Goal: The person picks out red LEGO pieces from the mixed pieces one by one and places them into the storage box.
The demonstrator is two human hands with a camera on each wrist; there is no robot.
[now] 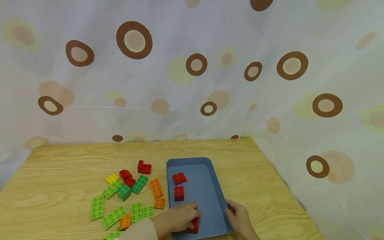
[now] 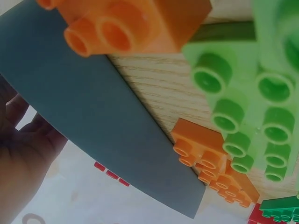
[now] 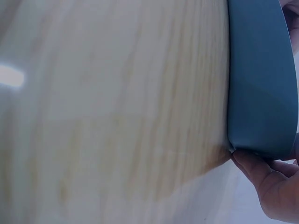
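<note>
A blue-grey tray (image 1: 207, 186) lies on the table. Over its near left part, my left hand (image 1: 183, 216) reaches in and grips a red toy brick (image 1: 195, 225), partly hidden by the fingers. My right hand (image 1: 239, 218) holds the tray's right wall, with the thumb at the rim; in the right wrist view its fingers (image 3: 254, 168) touch the tray's lower edge. Two more red bricks, one nearer (image 1: 179, 193) and one farther (image 1: 179, 178), rest in the tray. The left wrist view shows part of the left hand (image 2: 28, 144) beyond the tray wall (image 2: 103, 112).
Left of the tray lie loose bricks: light green (image 1: 97, 207), dark green (image 1: 139, 184), orange (image 1: 156, 188), yellow (image 1: 112, 178) and red (image 1: 145, 168). Bare wooden table (image 1: 258, 180) extends to the right. A patterned cloth (image 1: 168, 83) hangs behind.
</note>
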